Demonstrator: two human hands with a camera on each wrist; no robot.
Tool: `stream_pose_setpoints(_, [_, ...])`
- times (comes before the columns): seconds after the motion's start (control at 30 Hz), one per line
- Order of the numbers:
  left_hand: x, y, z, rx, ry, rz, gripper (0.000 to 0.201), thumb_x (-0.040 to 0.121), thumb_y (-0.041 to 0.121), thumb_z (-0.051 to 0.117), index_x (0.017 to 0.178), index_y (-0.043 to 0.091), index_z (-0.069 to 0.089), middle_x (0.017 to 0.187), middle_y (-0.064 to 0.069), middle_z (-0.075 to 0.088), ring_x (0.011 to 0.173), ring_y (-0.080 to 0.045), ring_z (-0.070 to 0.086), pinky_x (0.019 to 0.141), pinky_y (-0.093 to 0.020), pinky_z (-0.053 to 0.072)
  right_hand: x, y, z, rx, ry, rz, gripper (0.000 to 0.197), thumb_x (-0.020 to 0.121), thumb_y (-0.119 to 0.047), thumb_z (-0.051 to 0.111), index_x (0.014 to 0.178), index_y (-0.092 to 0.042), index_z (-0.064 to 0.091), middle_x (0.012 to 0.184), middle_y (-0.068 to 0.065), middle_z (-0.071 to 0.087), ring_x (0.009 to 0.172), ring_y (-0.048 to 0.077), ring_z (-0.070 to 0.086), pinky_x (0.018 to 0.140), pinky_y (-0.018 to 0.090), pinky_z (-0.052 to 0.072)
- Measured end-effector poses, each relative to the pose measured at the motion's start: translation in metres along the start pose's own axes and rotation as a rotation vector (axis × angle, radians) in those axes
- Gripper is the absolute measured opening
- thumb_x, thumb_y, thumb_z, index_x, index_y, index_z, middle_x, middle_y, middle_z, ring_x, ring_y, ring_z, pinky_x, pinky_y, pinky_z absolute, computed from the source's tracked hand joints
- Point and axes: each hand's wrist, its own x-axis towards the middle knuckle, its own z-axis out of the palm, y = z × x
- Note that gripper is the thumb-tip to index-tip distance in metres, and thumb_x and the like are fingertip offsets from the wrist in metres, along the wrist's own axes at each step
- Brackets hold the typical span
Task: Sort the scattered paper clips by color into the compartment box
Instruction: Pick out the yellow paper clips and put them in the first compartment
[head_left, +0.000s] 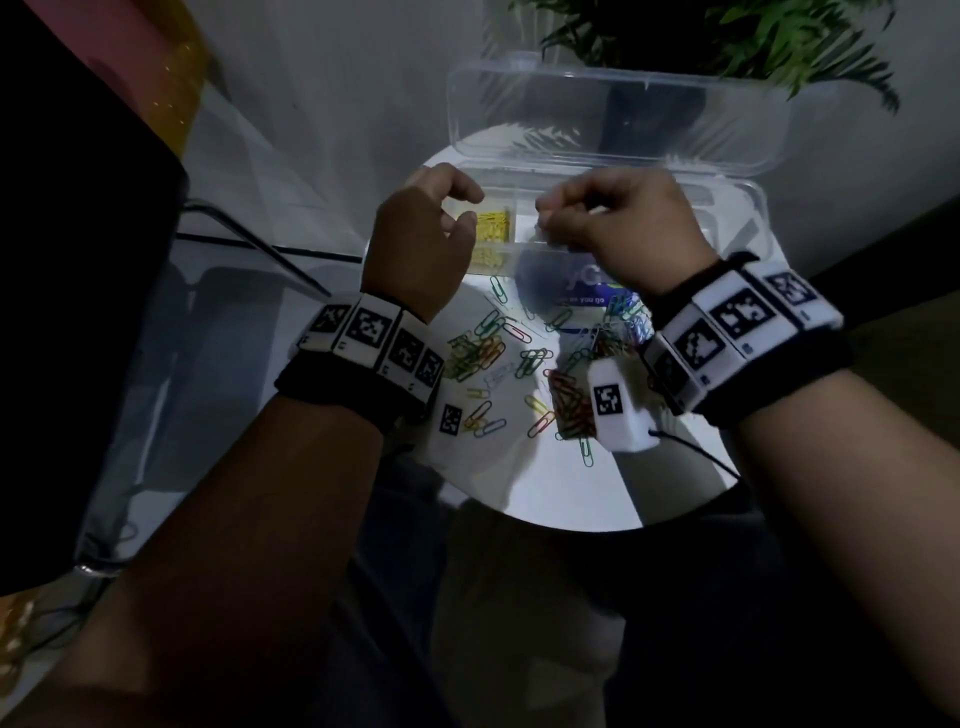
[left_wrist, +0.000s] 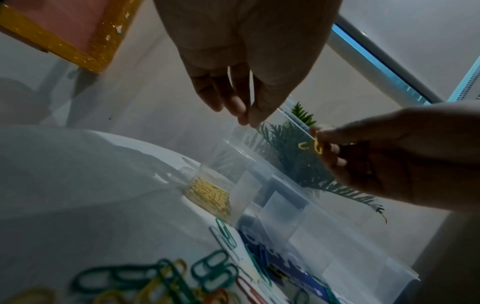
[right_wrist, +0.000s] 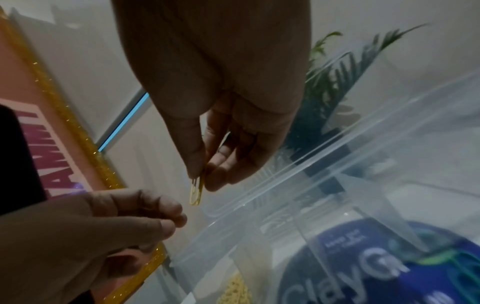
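Sorting is only partly done, I think. Going from left to right, the left hand comes first. It hangs over the left end of the compartment box. Its fingers are loosely curled and hold nothing. Under it sits the left compartment, and it is full of yellow clips. The other compartments look bare, as far as I can see through the clear plastic.

Next comes the right hand, just beside the left one and above the middle of the box. Its thumb and fingertips pinch one yellow paper clip, which hangs down.

Nearer to the person, on the white round table, lies the pile of mixed clips: green, red, yellow, blue and white, some tangled together.

The step now looks like putting this yellow clip away. Next, the right hand needs to move a little to the left, get over the yellow compartment, and let go. Then it must pick another clip from the pile.
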Motion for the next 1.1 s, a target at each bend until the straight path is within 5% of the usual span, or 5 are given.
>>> stream_pose_setpoints(0.2, [-0.006,-0.011,-0.009,0.065,-0.024,0.014,0.014,0.085,0.011,0.054,0.094,0.014,0.065,0.101,0.002,0.061,0.06,-0.007,0.048,0.064,-0.012,0.031,0.033,-0.014,0.03,-0.23,0.031,-0.165,0.011,0.081,-0.012,0.067,0.091,-0.008,0.071,0.069,-0.008,0.061,0.058,-0.002,0.053,0.057,0.01,0.045])
stream_pose_setpoints(0.4, [-0.009,-0.015,-0.014,0.156,-0.075,0.044,0.013,0.084,0.02,0.056,0.095,0.022,0.063,0.105,0.0,0.059,0.076,-0.011,0.052,0.073,-0.022,0.038,0.023,-0.014,0.032,-0.449,0.027,-0.235,0.018,0.088,-0.021,0.057,0.098,-0.014,0.071,0.096,0.001,0.07,0.079,0.005,0.055,0.073,0.018,0.042])
stream_pose_setpoints(0.57, [-0.027,-0.005,-0.005,0.197,-0.396,0.124,0.009,0.084,0.02,0.06,0.091,0.023,0.065,0.096,0.005,0.052,0.08,-0.01,0.048,0.075,-0.021,0.036,-0.024,0.009,0.009,-0.593,-0.14,-0.145,0.012,0.085,-0.021,0.063,0.086,-0.012,0.071,0.081,0.001,0.067,0.073,0.01,0.056,0.057,0.013,0.036])
stream_pose_setpoints(0.73, [-0.046,0.002,0.002,0.418,-0.715,0.115,0.013,0.085,0.021,0.057,0.092,0.023,0.068,0.106,-0.002,0.06,0.097,-0.021,0.058,0.087,-0.031,0.045,-0.063,0.045,0.012,-0.622,-0.322,-0.003,0.006,0.08,-0.018,0.067,0.081,-0.017,0.073,0.079,0.0,0.066,0.074,0.015,0.059,0.071,0.023,0.045])
stream_pose_setpoints(1.1, [-0.063,-0.003,-0.002,0.61,-0.827,0.041,0.015,0.083,0.018,0.057,0.095,0.017,0.065,0.109,-0.008,0.058,0.101,-0.028,0.057,0.088,-0.039,0.049,-0.073,0.058,0.012,-0.745,-0.296,-0.055,0.018,0.086,-0.025,0.06,0.099,-0.016,0.07,0.105,0.012,0.057,0.096,0.029,0.057,0.081,0.032,0.045])
